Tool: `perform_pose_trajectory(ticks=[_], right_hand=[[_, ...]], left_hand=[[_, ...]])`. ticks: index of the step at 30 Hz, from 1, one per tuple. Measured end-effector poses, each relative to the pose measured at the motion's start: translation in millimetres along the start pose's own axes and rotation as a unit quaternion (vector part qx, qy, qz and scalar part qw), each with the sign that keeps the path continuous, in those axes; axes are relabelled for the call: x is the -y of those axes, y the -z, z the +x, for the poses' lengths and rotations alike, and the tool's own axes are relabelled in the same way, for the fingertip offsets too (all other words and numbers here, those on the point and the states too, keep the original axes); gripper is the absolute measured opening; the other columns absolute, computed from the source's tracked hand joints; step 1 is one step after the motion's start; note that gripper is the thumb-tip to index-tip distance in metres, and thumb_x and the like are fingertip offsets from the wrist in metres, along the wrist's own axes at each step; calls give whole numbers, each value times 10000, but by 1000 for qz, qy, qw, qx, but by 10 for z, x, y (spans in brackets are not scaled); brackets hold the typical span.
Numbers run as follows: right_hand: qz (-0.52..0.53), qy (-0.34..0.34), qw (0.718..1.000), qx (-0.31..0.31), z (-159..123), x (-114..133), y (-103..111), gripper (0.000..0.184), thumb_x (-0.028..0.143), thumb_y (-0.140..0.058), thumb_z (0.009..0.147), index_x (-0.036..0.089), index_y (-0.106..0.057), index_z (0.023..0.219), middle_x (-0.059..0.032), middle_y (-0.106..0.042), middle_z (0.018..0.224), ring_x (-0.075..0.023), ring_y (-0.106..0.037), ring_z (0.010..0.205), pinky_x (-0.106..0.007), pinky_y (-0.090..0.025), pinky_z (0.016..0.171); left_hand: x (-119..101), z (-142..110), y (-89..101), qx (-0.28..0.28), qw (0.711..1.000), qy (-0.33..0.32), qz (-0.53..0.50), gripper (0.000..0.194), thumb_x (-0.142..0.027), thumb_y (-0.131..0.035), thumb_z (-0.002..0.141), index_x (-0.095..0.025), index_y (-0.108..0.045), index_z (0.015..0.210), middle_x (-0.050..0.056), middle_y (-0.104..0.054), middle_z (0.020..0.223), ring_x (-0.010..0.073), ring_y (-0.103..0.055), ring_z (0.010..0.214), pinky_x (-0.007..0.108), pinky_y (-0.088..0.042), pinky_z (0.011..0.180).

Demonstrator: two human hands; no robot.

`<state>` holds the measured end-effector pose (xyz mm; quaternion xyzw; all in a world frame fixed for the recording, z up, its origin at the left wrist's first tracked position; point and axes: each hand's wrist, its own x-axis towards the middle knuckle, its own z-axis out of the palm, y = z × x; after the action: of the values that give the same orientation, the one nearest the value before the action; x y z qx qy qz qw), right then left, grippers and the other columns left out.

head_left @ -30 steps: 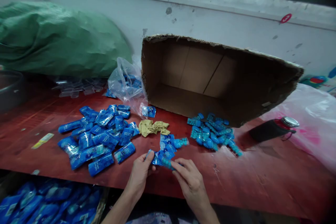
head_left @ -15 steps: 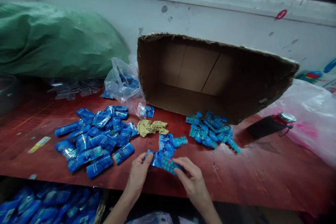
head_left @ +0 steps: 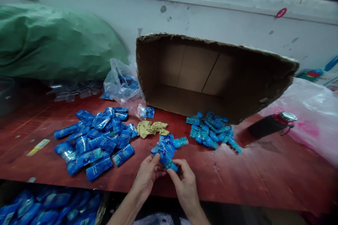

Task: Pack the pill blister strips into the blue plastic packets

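My left hand point(head_left: 148, 173) pinches a blue printed plastic wrapper point(head_left: 161, 150) near the front of the red table. In my right hand point(head_left: 184, 178) is the end of a clear pack of turquoise beads point(head_left: 172, 166), thumb and fingers closed on it. The pack's other end meets the wrapper; whether it lies inside or behind it I cannot tell. Just beyond my hands lie more flat blue wrappers point(head_left: 167, 139) and another bead pack point(head_left: 181, 142). Filled blue packets point(head_left: 99, 140) are heaped to the left, and loose bead packs point(head_left: 211, 130) to the right.
An open cardboard box point(head_left: 195, 77) lies on its side at the back. A yellow cloth point(head_left: 150, 128), a clear bag point(head_left: 123, 84) and a black bottle point(head_left: 268, 126) stand around. Below the table's front edge, a box holds blue packets point(head_left: 47, 205). A green sack point(head_left: 60, 42) fills the back left.
My hands have come closer together, the left moving right. The bead pack and wrapper now overlap more, with less of the beads showing. The view has shifted slightly.
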<state>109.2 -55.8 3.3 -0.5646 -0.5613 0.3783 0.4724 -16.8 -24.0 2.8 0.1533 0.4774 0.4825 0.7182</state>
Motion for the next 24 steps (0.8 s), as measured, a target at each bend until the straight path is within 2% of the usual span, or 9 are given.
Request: perform_pose_trajectory(ticks=[4,6,9,12,15,17,19,22,24], right_hand=[[38,45,997,59,-42,45,-42,217,182,-546,765,217,-592,973,-43,-582,906,-171,-550,845,-269,-455,751],[98,0,992,82,-28,61,-45,257,194,-558,751,217,-583,1006,-43,-576,925,-166,-560,811,-262,-483,683],[204,-117,968,82,26,57,-45,256,250,-606,705,184,-575,951,2,-573,734,-107,-529,528,-222,-469,465],[227,-159,959,56,72,50,-33,252,284,-618,695,159,-560,906,32,-549,624,-74,-469,431,-212,-453,428],[184,-133,973,47,73,71,1,220,280,-586,726,162,-570,911,10,-544,696,-90,-491,514,-212,-471,455],[144,-100,982,64,63,98,34,195,260,-573,738,175,-590,913,0,-534,744,-101,-501,559,-209,-470,465],[110,-53,988,92,64,121,70,177,223,-571,744,195,-611,914,-7,-546,788,-119,-526,635,-223,-479,549],[109,-4,988,107,98,107,111,249,185,-634,694,231,-619,939,-3,-564,841,-148,-536,777,-266,-452,739],[145,-3,985,95,132,63,123,429,192,-712,611,260,-591,1016,-7,-551,951,-172,-525,877,-294,-423,818]], left_hand=[[-31,-1,30,28,999,15,-3,188,-300,-643,675,-131,-597,745,8,-632,569,94,-543,472,214,-436,490],[-72,-25,42,67,997,22,-20,153,-272,-614,707,-122,-610,735,29,-651,611,107,-573,536,222,-446,545],[-116,-78,15,120,992,34,-26,157,-264,-574,740,-114,-622,732,55,-669,666,132,-592,587,249,-452,591],[-125,-126,-57,144,989,26,-25,184,-270,-536,768,-112,-631,781,75,-680,741,157,-605,656,268,-452,629],[-141,-149,-112,134,991,12,-25,186,-273,-532,772,-123,-635,813,65,-682,766,149,-604,683,257,-448,649],[-166,-145,-107,111,994,1,-20,149,-259,-565,750,-139,-637,801,41,-683,742,126,-597,640,236,-444,627],[-195,-132,-66,106,994,0,-18,113,-231,-590,732,-147,-641,788,28,-685,730,112,-594,624,217,-441,614],[-224,-125,22,148,988,29,-34,128,-209,-582,737,-145,-650,825,41,-692,759,127,-613,699,221,-446,663],[-228,-141,58,183,980,60,-47,178,-221,-572,744,-150,-648,887,58,-696,793,161,-626,760,261,-450,710]])
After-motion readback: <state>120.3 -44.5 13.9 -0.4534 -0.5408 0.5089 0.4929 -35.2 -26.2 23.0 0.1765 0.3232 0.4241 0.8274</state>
